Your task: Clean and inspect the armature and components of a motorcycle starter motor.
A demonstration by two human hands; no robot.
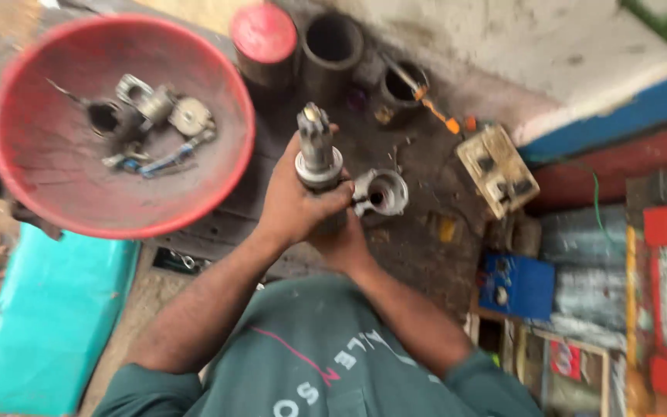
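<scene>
- The left hand (291, 205) is wrapped closed around a grey splined metal shaft (316, 150), holding it upright above the dirty bench (418, 232).
- The right hand (343, 235) sits lower and partly hidden beneath the left; its fingers seem curled at the shaft's base, though I cannot tell its grip for certain.
- A silver round housing (380, 193) lies just beside the shaft, apparently still apart from it.
- Several small metal parts (152, 123) rest loose in the red bowl (48, 185), so by the look of it, assembly is only partway done.
</scene>
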